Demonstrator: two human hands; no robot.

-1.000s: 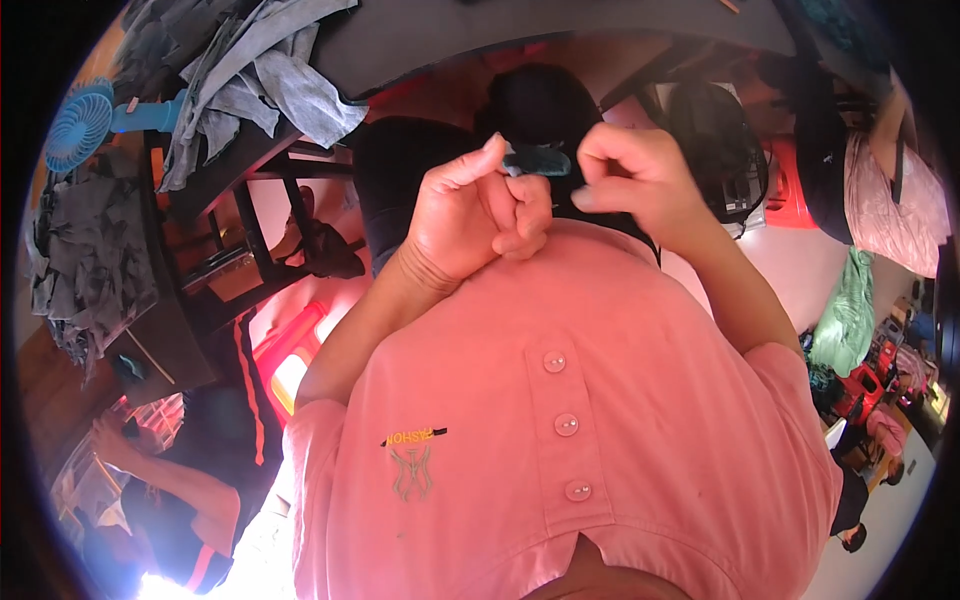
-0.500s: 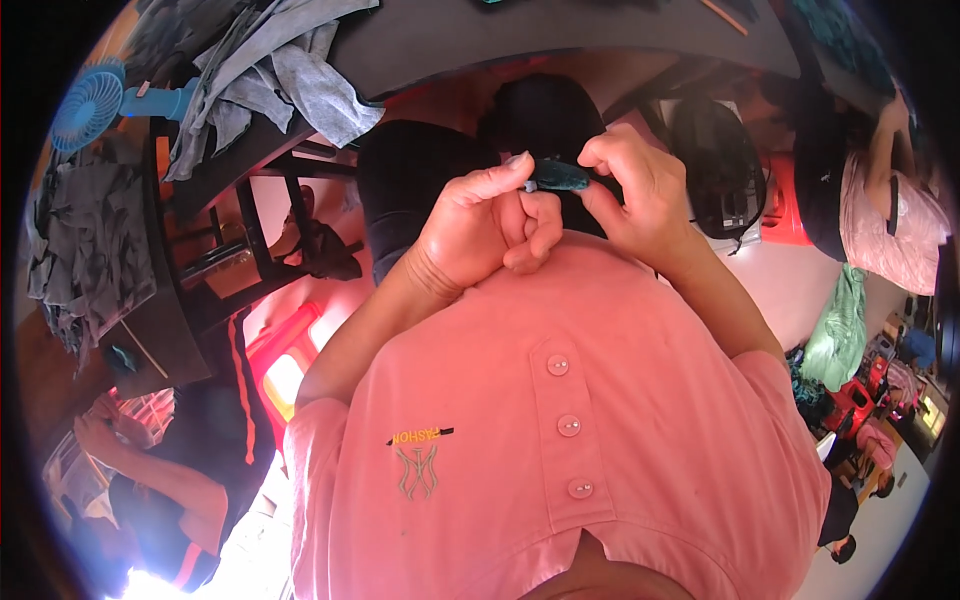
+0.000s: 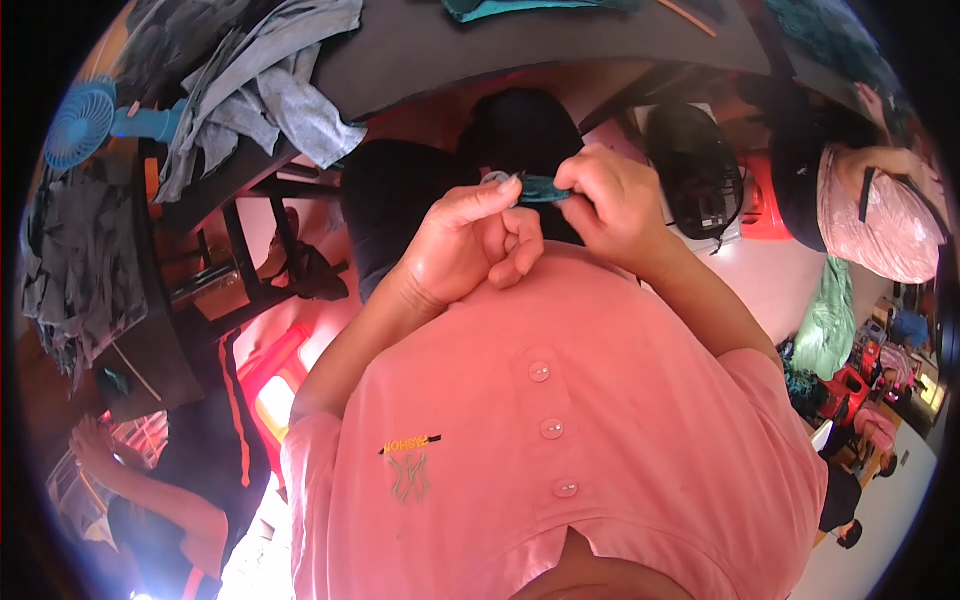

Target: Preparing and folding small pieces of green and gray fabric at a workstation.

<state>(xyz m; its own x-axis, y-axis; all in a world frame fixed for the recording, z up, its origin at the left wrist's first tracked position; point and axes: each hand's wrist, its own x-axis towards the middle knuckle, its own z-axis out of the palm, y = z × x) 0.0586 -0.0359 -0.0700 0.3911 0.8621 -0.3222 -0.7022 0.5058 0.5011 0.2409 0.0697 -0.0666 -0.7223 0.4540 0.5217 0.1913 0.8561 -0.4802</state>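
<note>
A small, narrow piece of dark teal fabric [image 3: 541, 189] stretches between my two hands, above my lap. My left hand [image 3: 465, 240] pinches its left end with the thumb on top, while the other fingers curl loosely toward the palm. A small pale bit shows by that thumb, too small to name. At the right end, the thumb and bent forefinger of my right hand [image 3: 622, 210] close on the fabric. The parts under my fingertips are hidden.
A dark table [image 3: 420, 60] lies ahead, with grey cloth pieces [image 3: 300, 110] and a blue handheld fan [image 3: 82, 122] at its left. Folded teal cloth [image 3: 530, 8] and a thin stick [image 3: 687, 18] lie at the far edge. Other people sit left and right; a red stool [image 3: 765, 205] stands at right.
The view has shifted slightly, bringing more of the folded teal cloth on the table into sight. The fabric between my hands now looks flatter, with my right fingers closed more tightly on its end.
</note>
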